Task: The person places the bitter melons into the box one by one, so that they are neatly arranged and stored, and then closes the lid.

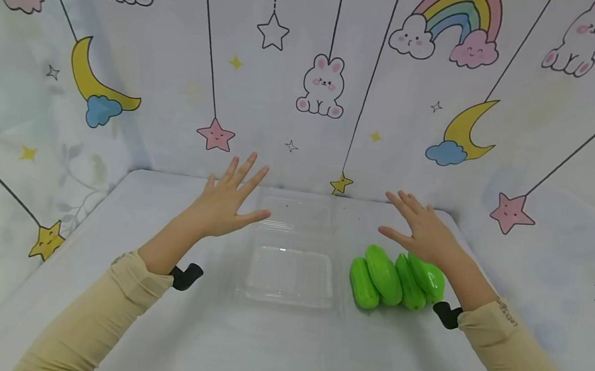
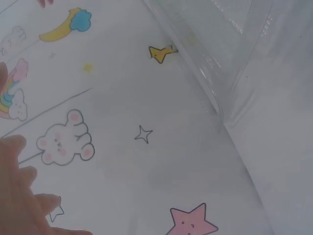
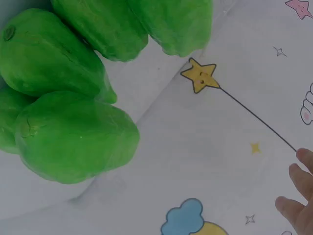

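Green vegetables (image 1: 394,281), four of them, lie side by side on the worktop (image 1: 281,351), right of a clear container (image 1: 291,277), seemingly grouped for easy reach; left hand (image 1: 226,202) and right hand (image 1: 424,230) hover, fingers apart, holding nothing.

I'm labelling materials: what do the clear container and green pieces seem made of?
Clear container: probably thin, glossy plastic, being see-through with bright edge highlights.
Green pieces: perhaps moulded foam or plastic, with a satin sheen; the vivid colour hints at imitation, but real produce isn't excluded.
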`<state>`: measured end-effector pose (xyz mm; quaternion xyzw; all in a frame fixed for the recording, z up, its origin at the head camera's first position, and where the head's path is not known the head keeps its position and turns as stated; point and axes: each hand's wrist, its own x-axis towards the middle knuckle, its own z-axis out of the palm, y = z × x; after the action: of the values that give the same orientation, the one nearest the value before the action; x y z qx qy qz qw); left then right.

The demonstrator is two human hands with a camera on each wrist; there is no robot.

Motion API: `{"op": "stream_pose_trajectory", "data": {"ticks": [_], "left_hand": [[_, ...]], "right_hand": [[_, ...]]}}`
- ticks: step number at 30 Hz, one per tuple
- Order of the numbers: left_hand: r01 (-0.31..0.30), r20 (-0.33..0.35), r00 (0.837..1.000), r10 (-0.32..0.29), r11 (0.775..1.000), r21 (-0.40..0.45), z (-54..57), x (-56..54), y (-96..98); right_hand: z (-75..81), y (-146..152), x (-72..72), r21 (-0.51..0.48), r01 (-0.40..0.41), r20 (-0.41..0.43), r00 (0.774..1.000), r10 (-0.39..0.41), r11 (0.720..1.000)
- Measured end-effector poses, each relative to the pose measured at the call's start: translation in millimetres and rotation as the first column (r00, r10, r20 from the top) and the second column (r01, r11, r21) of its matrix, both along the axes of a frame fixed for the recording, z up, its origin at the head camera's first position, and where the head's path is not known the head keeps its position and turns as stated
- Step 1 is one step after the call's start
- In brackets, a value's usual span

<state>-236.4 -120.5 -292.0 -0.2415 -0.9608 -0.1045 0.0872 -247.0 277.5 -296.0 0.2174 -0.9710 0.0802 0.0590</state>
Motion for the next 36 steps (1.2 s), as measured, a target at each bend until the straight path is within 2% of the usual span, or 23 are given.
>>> {"op": "stream_pose_trajectory", "data": {"ticks": [9, 15, 23, 31, 36], "left_hand": [[0.009, 0.001, 1.000, -0.009, 0.999, 0.043, -12.9, -0.2, -2.7], [0.005, 0.029, 1.000, -0.007, 0.998, 0.059, -19.2, 2.1, -3.7], [0.012, 0.038, 0.999, -0.015, 0.995, 0.099, -30.2, 5.6, -4.4], [0.022, 0.068, 0.997, -0.032, 0.989, 0.148, -45.5, 7.2, -5.0], [0.004, 0.102, 0.995, -0.023, 0.983, 0.184, -54.7, 10.5, -6.5]], "right_hand": [[-11.3, 7, 2.8, -0.022, 0.013, 0.026, 1.000, -0.013, 1.000], [-16.0, 11, 6.3, -0.033, 0.034, 0.070, 0.997, -0.032, 0.999], [-22.2, 14, 9.3, -0.019, 0.051, 0.071, 0.996, -0.050, 0.999], [-29.8, 20, 12.6, -0.047, 0.027, 0.098, 0.995, -0.022, 0.999], [-36.2, 22, 13.6, -0.066, 0.008, 0.103, 0.995, -0.001, 0.998]]}}
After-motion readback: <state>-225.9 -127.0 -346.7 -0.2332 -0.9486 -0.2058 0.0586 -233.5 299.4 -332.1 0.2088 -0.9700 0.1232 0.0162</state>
